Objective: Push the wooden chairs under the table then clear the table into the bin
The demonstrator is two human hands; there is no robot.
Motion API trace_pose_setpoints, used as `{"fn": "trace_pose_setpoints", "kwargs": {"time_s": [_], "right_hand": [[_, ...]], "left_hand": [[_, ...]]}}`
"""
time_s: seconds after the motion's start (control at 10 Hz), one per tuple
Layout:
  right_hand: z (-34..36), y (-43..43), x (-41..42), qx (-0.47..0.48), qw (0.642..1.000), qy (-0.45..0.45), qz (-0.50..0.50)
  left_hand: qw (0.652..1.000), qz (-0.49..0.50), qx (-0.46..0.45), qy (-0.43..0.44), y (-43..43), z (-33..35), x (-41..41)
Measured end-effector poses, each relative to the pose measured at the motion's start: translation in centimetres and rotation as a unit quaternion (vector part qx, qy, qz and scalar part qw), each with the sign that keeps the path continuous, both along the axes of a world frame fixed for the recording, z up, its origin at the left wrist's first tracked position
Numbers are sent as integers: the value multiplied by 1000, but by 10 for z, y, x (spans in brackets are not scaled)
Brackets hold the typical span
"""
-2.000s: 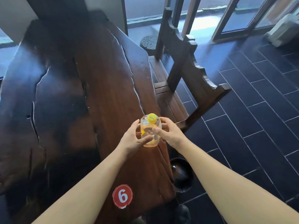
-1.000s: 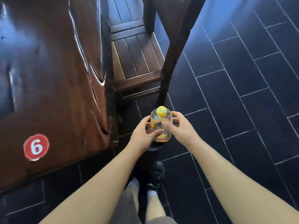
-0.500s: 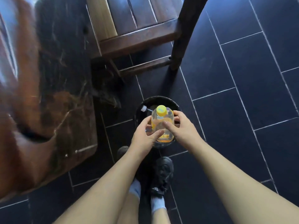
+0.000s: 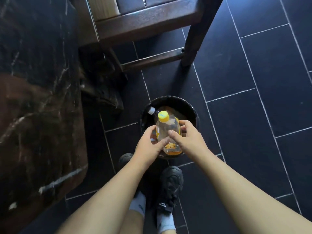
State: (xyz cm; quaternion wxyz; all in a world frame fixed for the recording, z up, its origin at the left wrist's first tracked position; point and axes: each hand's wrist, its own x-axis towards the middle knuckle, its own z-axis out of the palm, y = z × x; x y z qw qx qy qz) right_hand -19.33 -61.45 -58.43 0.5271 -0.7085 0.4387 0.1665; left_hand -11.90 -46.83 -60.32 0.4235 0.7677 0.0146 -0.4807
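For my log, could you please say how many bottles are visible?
2: a yellow-capped bottle held by left hand and right hand over the bin; a white-capped bottle inside. Others may be hidden.

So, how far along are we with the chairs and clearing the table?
Done: the one chair in view sits tucked in at the table, and a white-capped bottle already lies in the bin. In hand: both the left hand and right hand hold a yellow-capped bottle above the bin. Left: dropping it; most of the table is out of view.
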Motion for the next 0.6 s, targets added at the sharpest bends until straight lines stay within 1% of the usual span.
{"fn": "trace_pose_setpoints", "kwargs": {"time_s": [0.2, 0.3, 0.5, 0.6], "right_hand": [[29, 1, 0, -7, 1000, 21, 11], [58, 0, 0, -13, 999, 19, 24], [144, -5, 1, -39, 998, 4, 45], [189, -13, 5, -64, 997, -20, 44]], "left_hand": [[999, 3, 41, -33, 6, 21, 9], [998, -10, 42, -49, 2, 49, 14], [997, -20, 4, -80, -11, 138, 22], [993, -30, 5, -110, -20, 192, 30]]}}
